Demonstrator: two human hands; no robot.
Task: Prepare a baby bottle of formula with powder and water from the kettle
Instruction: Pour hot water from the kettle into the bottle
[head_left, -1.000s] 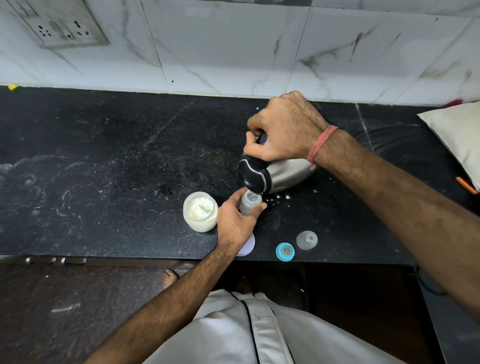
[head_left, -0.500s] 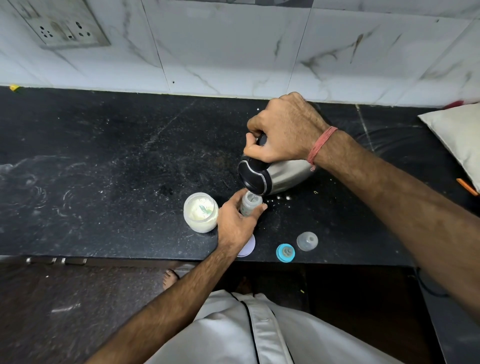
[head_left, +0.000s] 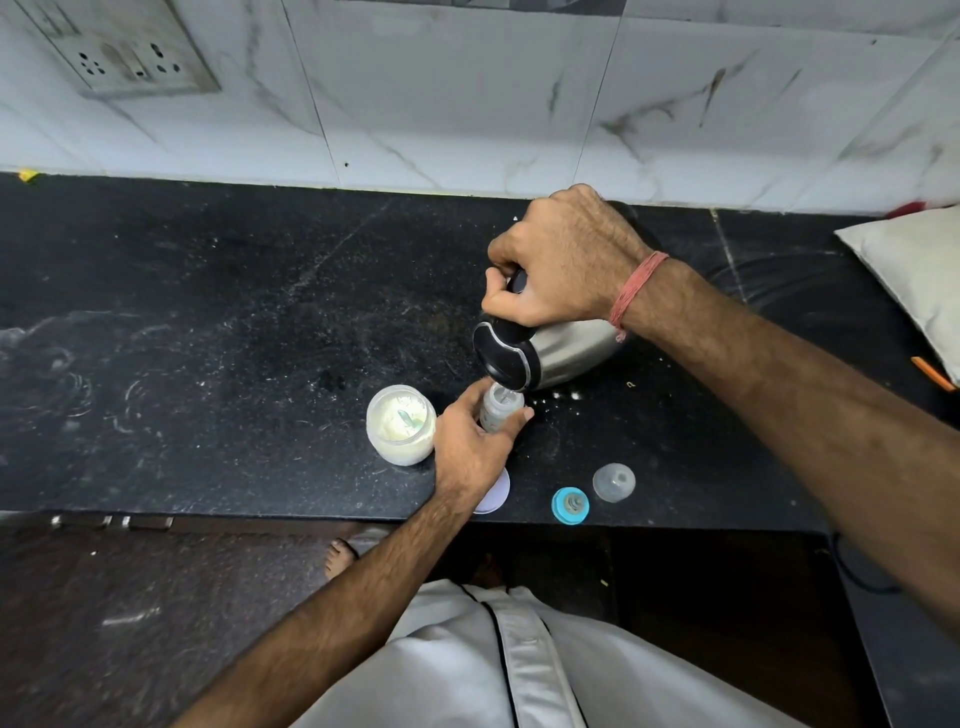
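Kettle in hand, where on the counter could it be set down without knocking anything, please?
Bare counter stretches left of the powder jar, and behind the kettle toward the wall. The front edge is crowded: bottle, blue ring, clear cap.

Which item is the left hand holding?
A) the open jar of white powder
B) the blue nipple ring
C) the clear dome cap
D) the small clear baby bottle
D: the left hand grips the small clear baby bottle under the tilted steel kettle.
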